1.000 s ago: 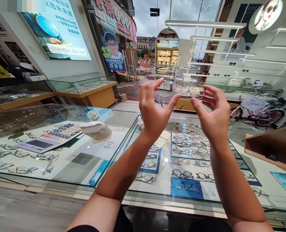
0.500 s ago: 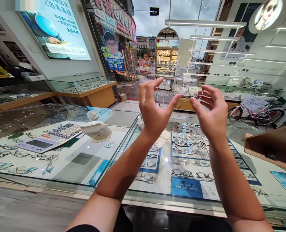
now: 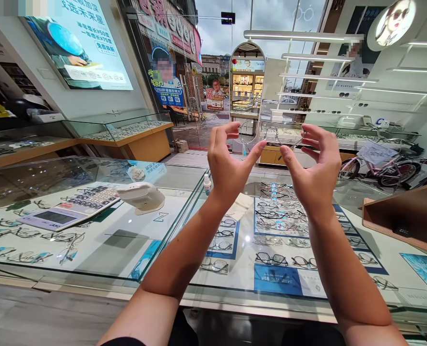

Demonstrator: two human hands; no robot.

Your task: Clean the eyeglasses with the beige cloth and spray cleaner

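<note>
A pair of thin-rimmed eyeglasses with clear lenses is held up above the glass counter, spanning the gap between my hands. My left hand grips its left end, with the thumb below and the fingers above. At the other end, my right hand pinches the rim between thumb and curled fingers. The thin frame is hard to make out against the bright background. Under my forearms, several rows of glasses lie inside the display case.
On the left counter stand a large calculator and a white device. A small white bottle and a pale cloth sit near my left wrist. At right is a brown wooden stand. An arched mirror and a pink bicycle are farther back.
The eyeglasses have turned slightly in my hands, and their lenses now look more level. My right fingers have shifted a little at the rim. The view has moved slightly.
</note>
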